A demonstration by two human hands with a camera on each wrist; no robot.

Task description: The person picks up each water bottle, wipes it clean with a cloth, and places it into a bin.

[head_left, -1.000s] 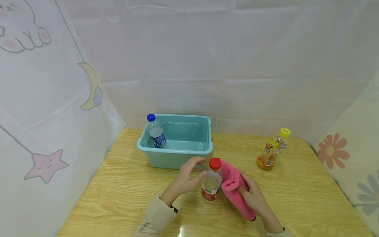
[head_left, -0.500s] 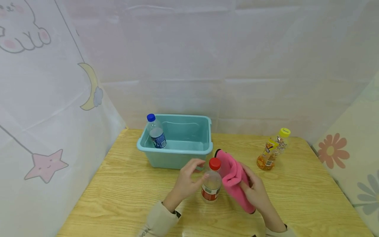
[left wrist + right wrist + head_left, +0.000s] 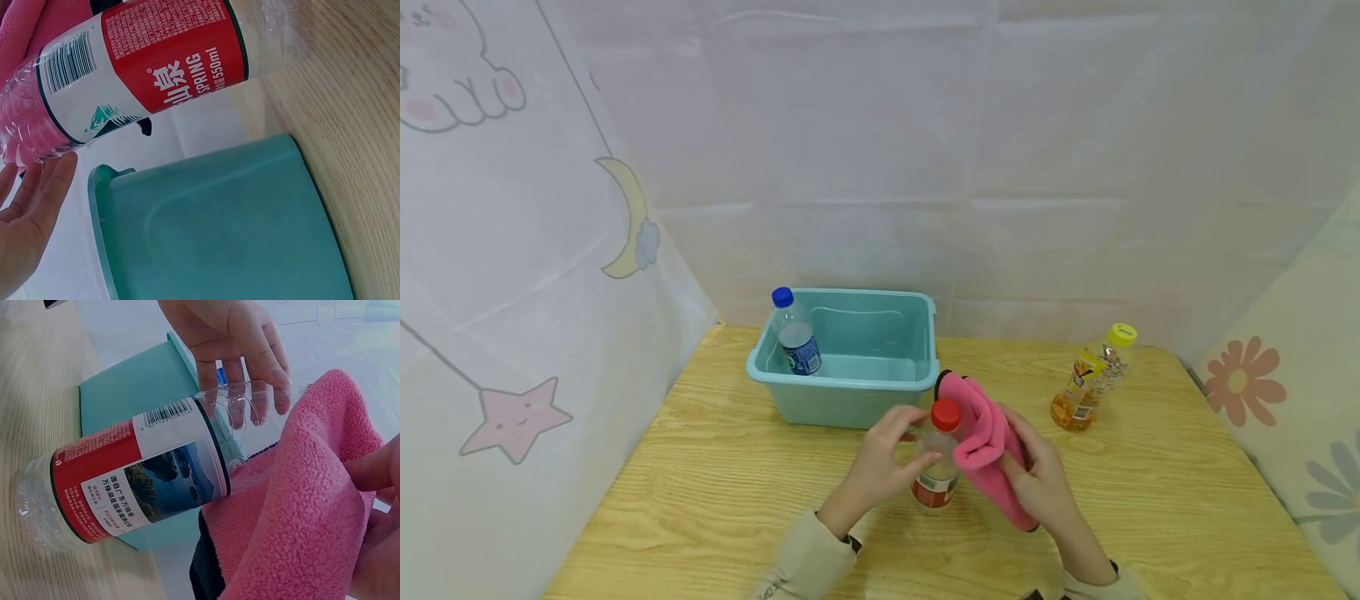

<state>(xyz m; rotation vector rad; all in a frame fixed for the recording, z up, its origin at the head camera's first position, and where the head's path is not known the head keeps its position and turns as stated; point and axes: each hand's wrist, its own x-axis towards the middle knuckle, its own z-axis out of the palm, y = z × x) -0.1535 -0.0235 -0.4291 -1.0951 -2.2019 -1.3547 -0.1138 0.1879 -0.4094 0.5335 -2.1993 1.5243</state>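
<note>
A clear plastic water bottle (image 3: 935,487) with a red cap and a red-and-white label stands upright on the table. My left hand (image 3: 883,462) is at its upper left side, thumb in front and fingers behind. In the left wrist view the fingers (image 3: 53,181) look fairly straight, their tips right at the bottle's shoulder. My right hand (image 3: 1037,471) grips a folded, fluffy pink towel (image 3: 306,481) with black edging, thumb on the near face. The towel leans against the bottle's right side and hides part of its upper section in the right wrist view.
Behind the bottle sits a teal plastic basin (image 3: 842,404), with a blue-capped bottle (image 3: 797,337) leaning inside at its left. A yellow-capped bottle (image 3: 1086,383) with an orange-and-yellow label is at the right on the wooden table (image 3: 700,500). White printed sheets (image 3: 865,167) enclose the back and sides.
The towel in my right hand has shifted up and slightly left along the bottle. My left hand has edged right, closer around the bottle, which stays in about the same place.
</note>
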